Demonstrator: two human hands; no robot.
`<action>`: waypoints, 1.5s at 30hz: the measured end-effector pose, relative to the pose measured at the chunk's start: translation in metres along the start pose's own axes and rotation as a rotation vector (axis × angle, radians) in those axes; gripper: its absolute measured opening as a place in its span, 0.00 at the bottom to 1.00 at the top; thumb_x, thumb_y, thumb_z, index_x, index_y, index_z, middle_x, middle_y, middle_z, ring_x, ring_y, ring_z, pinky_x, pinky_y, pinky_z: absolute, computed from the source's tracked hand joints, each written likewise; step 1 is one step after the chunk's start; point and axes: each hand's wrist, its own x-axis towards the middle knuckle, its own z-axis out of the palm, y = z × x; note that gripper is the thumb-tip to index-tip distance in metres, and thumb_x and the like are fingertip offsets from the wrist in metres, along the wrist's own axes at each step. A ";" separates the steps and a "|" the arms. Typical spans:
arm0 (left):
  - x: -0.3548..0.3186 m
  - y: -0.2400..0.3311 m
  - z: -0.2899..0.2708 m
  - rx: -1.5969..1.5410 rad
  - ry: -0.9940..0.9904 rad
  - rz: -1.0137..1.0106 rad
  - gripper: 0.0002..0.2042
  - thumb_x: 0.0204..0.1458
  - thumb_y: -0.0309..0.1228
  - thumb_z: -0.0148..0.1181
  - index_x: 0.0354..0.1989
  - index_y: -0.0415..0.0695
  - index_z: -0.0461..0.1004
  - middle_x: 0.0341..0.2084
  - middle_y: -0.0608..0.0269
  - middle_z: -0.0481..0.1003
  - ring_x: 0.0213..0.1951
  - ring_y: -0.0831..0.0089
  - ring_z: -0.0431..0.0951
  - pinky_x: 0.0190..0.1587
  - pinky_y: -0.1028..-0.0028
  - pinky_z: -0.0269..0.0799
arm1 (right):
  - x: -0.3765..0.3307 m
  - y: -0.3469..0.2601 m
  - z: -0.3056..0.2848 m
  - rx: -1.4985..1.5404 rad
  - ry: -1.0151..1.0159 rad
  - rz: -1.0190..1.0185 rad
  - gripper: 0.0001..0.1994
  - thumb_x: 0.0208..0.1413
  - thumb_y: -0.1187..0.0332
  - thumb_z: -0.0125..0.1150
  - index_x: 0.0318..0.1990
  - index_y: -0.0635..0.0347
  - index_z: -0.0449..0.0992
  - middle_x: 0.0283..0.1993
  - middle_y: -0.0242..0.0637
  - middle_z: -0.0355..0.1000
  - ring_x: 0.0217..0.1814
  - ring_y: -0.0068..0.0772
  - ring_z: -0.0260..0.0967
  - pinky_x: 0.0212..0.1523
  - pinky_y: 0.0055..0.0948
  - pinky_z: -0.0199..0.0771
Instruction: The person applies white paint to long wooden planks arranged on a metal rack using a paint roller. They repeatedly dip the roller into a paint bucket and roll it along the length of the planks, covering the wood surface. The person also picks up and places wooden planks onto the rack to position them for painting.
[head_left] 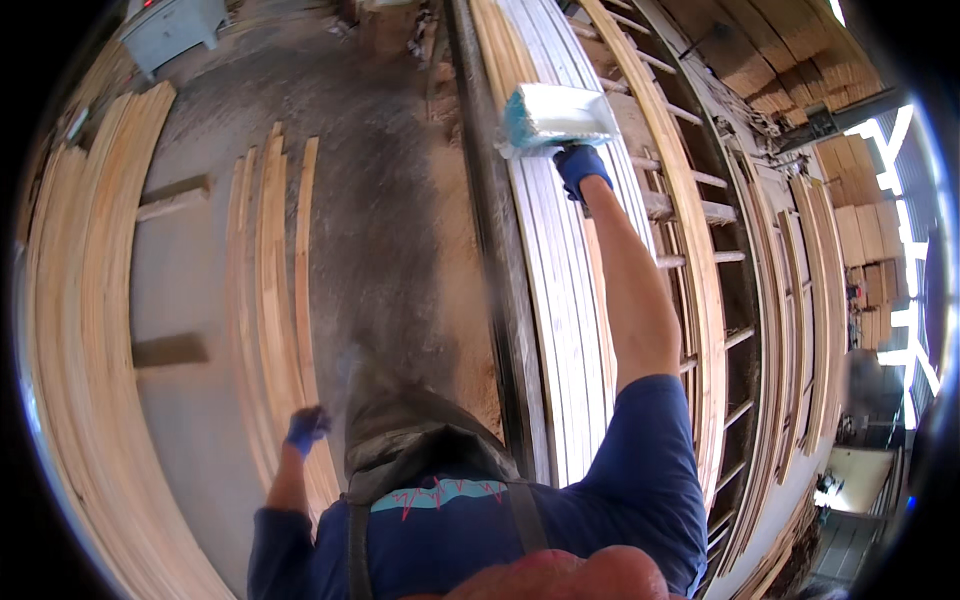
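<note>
My right hand (582,172), in a blue glove, is closed on the near end of a white box-shaped glue spreader (562,112) whose left side is stained blue-green. The spreader rests on a row of narrow wooden strips (560,300) laid side by side. Along much of their length a wet-looking white coat covers the strips; bare wood shows at the far left of the row. My left hand (307,430), gloved in blue with dark fingers, hangs low at my left above some loose boards (270,250). Its fingers are too small and blurred to read.
A dark rail (490,220) edges the work row. To its right, a long board (690,260) lies across a roller rack (735,340). Stacked boards (85,330) stand at the far left, lumber piles (860,235) at the right. A grey metal cabinet (175,30) stands far left.
</note>
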 end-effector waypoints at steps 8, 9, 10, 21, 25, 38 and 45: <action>0.078 0.052 -0.042 0.107 0.048 -0.060 0.16 0.60 0.48 0.52 0.42 0.47 0.72 0.32 0.61 0.78 0.27 0.64 0.78 0.27 0.65 0.70 | -0.043 0.012 0.049 0.140 0.097 -0.007 0.16 0.58 0.64 0.49 0.48 0.59 0.79 0.45 0.51 0.78 0.44 0.52 0.78 0.45 0.46 0.78; 0.083 0.085 -0.033 0.085 -0.009 -0.050 0.15 0.60 0.45 0.53 0.45 0.47 0.72 0.34 0.62 0.78 0.29 0.66 0.78 0.30 0.66 0.72 | -0.067 0.012 0.055 0.088 0.153 0.001 0.17 0.56 0.62 0.50 0.46 0.61 0.79 0.45 0.52 0.78 0.49 0.52 0.76 0.53 0.46 0.74; 0.086 0.121 -0.018 0.107 -0.188 0.091 0.13 0.60 0.40 0.52 0.46 0.44 0.72 0.33 0.56 0.78 0.29 0.64 0.78 0.29 0.68 0.74 | -0.096 0.013 0.057 0.108 0.146 -0.023 0.18 0.55 0.59 0.53 0.42 0.64 0.79 0.40 0.52 0.78 0.39 0.49 0.78 0.41 0.45 0.77; 0.031 0.130 0.057 0.591 -0.569 -0.136 0.08 0.58 0.32 0.45 0.40 0.47 0.70 0.30 0.58 0.69 0.32 0.63 0.70 0.32 0.68 0.70 | -0.700 0.236 0.020 -0.131 0.356 0.157 0.06 0.54 0.67 0.59 0.35 0.56 0.81 0.32 0.48 0.78 0.34 0.52 0.75 0.36 0.42 0.75; -0.005 0.005 0.017 1.908 -1.083 0.744 0.11 0.46 0.32 0.55 0.39 0.46 0.70 0.31 0.58 0.72 0.34 0.62 0.73 0.30 0.63 0.71 | -0.990 0.308 -0.021 -0.832 0.113 0.468 0.11 0.57 0.69 0.57 0.45 0.61 0.78 0.45 0.49 0.77 0.44 0.43 0.74 0.45 0.39 0.73; -0.064 -0.015 0.101 0.754 -0.069 -0.235 0.15 0.59 0.47 0.54 0.38 0.49 0.78 0.29 0.60 0.81 0.25 0.63 0.80 0.27 0.65 0.72 | -0.948 0.353 -0.045 0.348 0.376 0.849 0.12 0.56 0.71 0.60 0.46 0.65 0.75 0.40 0.44 0.75 0.43 0.36 0.72 0.45 0.37 0.69; -0.091 -0.029 0.020 0.381 -0.034 -0.304 0.13 0.64 0.43 0.46 0.35 0.53 0.74 0.27 0.62 0.80 0.24 0.66 0.80 0.24 0.68 0.69 | -0.679 0.288 -0.087 0.127 0.249 0.230 0.14 0.54 0.69 0.61 0.48 0.63 0.76 0.44 0.55 0.76 0.50 0.59 0.72 0.49 0.45 0.73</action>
